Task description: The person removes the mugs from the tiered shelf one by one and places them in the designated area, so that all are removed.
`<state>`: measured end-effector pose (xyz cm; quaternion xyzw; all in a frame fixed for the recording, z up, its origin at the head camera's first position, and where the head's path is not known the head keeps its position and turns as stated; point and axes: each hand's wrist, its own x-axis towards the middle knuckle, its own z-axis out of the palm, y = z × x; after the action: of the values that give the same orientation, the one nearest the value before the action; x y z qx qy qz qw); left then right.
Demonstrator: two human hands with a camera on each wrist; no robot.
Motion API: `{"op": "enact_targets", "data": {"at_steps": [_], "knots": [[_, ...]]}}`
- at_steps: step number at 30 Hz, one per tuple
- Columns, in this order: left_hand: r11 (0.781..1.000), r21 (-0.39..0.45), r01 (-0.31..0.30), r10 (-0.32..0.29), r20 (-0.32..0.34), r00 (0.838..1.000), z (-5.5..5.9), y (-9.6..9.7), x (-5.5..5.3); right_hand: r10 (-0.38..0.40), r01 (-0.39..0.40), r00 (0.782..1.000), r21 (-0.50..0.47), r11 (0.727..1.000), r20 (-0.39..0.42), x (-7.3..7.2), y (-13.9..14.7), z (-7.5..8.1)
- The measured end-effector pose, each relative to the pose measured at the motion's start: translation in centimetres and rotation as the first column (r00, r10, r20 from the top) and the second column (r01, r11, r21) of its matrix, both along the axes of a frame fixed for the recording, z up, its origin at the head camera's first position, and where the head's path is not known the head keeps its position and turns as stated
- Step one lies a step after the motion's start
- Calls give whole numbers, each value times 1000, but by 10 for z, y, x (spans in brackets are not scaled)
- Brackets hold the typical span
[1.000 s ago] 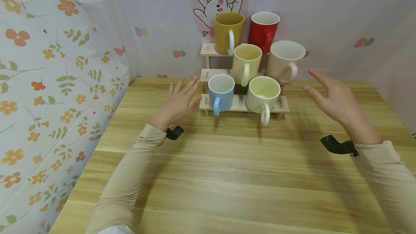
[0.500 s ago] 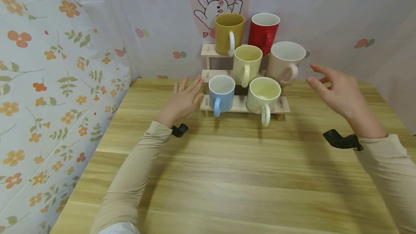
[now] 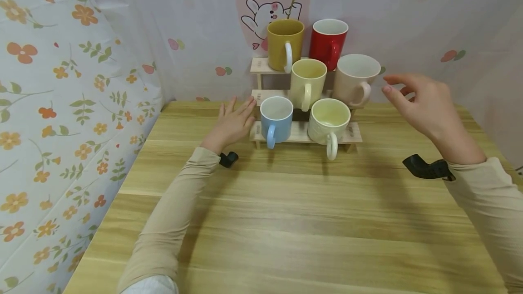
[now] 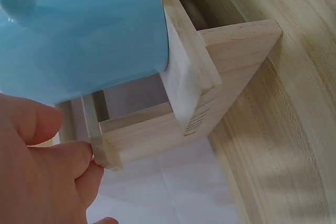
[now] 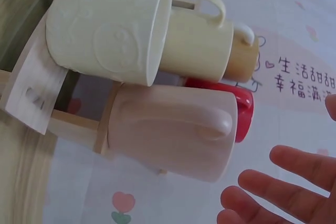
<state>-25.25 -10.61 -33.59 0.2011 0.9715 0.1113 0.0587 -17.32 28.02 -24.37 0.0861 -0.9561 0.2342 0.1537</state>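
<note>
A three-tier wooden rack (image 3: 300,131) bears several mugs. My left hand (image 3: 230,126) is at its left side, fingers extended, fingertips right at the middle tier's end; in the left wrist view they meet the wooden plank (image 4: 113,153), below the light blue mug (image 4: 89,40). That mug stands on the bottom tier beside a cream mug (image 3: 328,121). On the middle tier are a pale yellow mug (image 3: 306,78) and a pale pink mug (image 3: 353,80). My right hand (image 3: 422,103) hovers right of the pink mug, holding nothing, fingers loosely bent and apart from it.
On the top tier stand a mustard mug (image 3: 282,49) with a white handle and a red mug (image 3: 324,49). The wooden table (image 3: 286,221) runs up to a printed cloth (image 3: 196,22) behind. A flowered cloth (image 3: 73,117) hangs at the left.
My left hand has moved slightly right and forward to the rack's left side. My right hand has risen a little, its fingers bending more. The mugs stay in place.
</note>
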Motion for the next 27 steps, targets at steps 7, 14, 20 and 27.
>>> {"op": "enact_targets", "data": {"at_steps": [7, 14, 20, 27], "knots": [[1000, -8, -7, 7, -1, 1000, -2, 1, -2, -14, 13, 1000, -21, 1000, -27, -7, -7, 3], [1000, -25, -19, 19, -8, 1000, -1, 2, -2, -24, 20, 998, -60, 998, -62, -14, -13, 7], [999, -45, -14, 13, -18, 1000, 0, 3, -3, -28, 26, 999, -101, 995, -17, -23, -19, 14], [999, -48, -6, 5, -14, 1000, 0, 2, -2, 9, 0, 999, -205, 979, 42, -34, -27, 20]]}}
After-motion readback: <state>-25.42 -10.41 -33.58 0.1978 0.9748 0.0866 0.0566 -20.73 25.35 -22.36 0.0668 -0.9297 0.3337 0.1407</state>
